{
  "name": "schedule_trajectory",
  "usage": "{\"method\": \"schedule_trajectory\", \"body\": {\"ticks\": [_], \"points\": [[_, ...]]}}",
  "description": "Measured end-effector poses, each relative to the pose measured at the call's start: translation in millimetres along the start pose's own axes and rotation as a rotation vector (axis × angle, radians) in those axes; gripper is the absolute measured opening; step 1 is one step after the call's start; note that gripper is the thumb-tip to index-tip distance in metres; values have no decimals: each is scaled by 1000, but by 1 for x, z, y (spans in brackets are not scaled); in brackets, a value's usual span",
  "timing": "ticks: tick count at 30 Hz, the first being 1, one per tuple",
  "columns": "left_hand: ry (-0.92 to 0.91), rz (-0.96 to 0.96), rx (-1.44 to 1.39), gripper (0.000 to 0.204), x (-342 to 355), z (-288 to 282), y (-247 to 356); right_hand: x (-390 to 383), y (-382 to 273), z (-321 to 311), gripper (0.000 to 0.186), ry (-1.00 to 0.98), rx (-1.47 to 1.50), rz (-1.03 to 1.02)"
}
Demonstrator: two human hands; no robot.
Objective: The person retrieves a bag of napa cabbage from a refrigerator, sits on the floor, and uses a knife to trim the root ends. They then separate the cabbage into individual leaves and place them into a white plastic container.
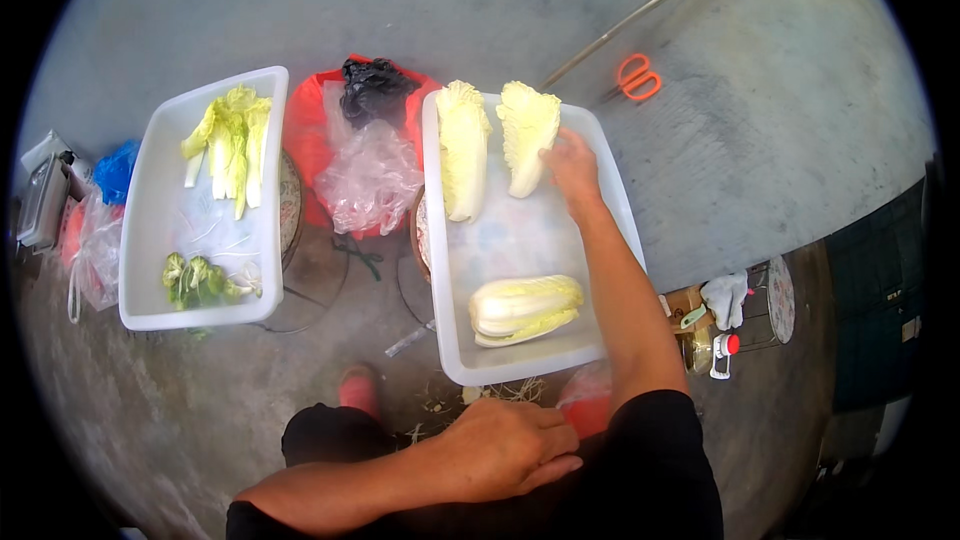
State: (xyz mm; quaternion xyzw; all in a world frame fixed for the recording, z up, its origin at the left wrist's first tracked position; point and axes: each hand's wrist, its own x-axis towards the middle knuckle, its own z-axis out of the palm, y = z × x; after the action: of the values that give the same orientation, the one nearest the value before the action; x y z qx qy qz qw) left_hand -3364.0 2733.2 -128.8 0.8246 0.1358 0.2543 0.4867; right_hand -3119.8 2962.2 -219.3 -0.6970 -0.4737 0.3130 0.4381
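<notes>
My right hand [575,170] reaches into the right white plastic tub [612,210], its fingers bent at the edge of a pale napa cabbage leaf [528,135] and gripping it. Another napa cabbage leaf [463,150] lies to its left, its top over the tub's far rim. Nearer to me in the same tub, a napa cabbage [526,309] lies on its side. Over my lap rests my left hand [510,445], fingers curled in, with nothing seen in it.
A second white tub [138,230] at left holds green leaves [230,150] and broccoli pieces [200,278]. Plastic bags [370,175] lie between the tubs. Orange-handled scissors [638,77] and a metal pole [650,8] are beyond. At right stands a red-capped bottle [722,352].
</notes>
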Motion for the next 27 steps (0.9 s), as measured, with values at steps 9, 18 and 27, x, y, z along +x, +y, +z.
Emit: {"method": "schedule_trajectory", "body": {"ticks": [9, 18, 27], "points": [[-9, 3, 20, 17, 0, 1, -4, -7, -8, 27, 62, -126, 217, -80], [1, 44, 5, 18, 2, 2, -3, -14, -11, 36, 67, -400, 266, -81], [-32, 16, -7, 16, 0, 4, -5, -4, -5, 41, 70, -239, -127, -209]]}}
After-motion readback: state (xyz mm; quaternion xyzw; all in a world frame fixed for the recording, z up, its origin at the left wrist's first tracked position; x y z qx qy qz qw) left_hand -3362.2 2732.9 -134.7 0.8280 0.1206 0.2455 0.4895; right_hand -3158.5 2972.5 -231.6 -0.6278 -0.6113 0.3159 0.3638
